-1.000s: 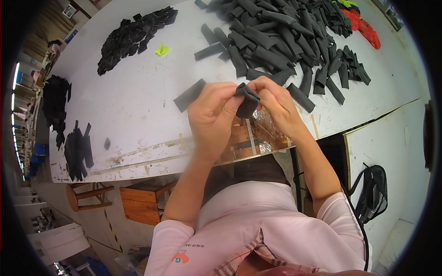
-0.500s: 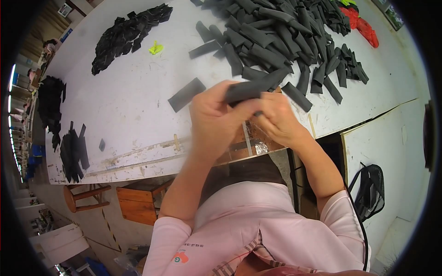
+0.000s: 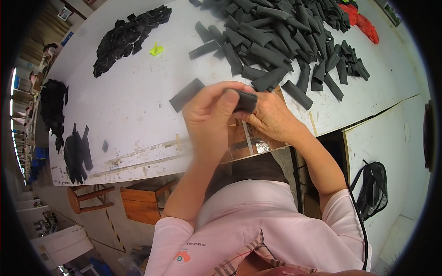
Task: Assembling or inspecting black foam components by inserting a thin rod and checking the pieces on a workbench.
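Observation:
A dark grey fabric tube, short and folded, is up between my two hands above the table's front edge. My left hand is closed round it, with the thumb pressing on top. At the tube's right end, my right hand is closed with its fingers curled against the fabric; its fingertips are partly hidden. A single flat dark piece lies on the table just past my left hand. Beyond my hands spreads a large heap of similar tubes.
On the white table lie a pile of black pieces, dark strips at the left edge and a yellow-green scrap. A red plastic bag sits far right. A wooden stool stands below; a black mesh bag hangs right.
The tube, stretched lengthwise across both hands before, is now mostly inside my left hand with its end toward my right. My left thumb has come up onto it.

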Demonstrator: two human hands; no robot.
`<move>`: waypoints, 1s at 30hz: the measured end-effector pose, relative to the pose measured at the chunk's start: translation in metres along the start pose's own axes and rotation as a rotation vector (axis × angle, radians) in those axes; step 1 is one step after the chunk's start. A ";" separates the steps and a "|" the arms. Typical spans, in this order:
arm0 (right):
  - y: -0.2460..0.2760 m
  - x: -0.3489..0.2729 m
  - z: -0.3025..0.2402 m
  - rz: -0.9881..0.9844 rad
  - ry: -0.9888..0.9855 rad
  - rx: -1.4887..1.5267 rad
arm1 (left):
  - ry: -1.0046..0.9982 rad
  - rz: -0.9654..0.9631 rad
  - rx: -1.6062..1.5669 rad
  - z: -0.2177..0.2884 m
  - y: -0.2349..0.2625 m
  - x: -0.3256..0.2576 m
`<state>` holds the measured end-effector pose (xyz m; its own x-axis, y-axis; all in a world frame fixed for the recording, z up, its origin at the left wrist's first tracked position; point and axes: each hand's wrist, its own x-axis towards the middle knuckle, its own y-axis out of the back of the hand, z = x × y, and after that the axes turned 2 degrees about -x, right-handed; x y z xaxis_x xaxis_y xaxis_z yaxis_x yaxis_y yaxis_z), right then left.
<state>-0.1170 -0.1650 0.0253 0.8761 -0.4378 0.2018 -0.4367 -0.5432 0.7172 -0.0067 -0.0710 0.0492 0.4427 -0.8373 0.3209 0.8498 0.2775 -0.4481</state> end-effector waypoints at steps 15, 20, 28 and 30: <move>-0.025 -0.003 0.002 0.156 0.118 -0.069 | 0.043 0.157 -0.257 -0.014 0.023 -0.010; 0.004 0.009 -0.009 0.082 0.107 -0.122 | -0.009 0.139 0.218 -0.029 0.055 0.016; 0.030 0.032 0.013 0.584 -0.262 0.513 | 0.341 0.072 1.711 -0.081 0.162 0.059; 0.002 0.001 -0.002 0.431 -0.253 0.455 | 0.376 0.089 1.636 -0.078 0.181 0.055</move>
<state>-0.1167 -0.1650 0.0288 0.5541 -0.8069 0.2049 -0.8273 -0.5062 0.2438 0.1490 -0.1036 -0.0790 0.6193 -0.7845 0.0323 0.3184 0.2886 0.9030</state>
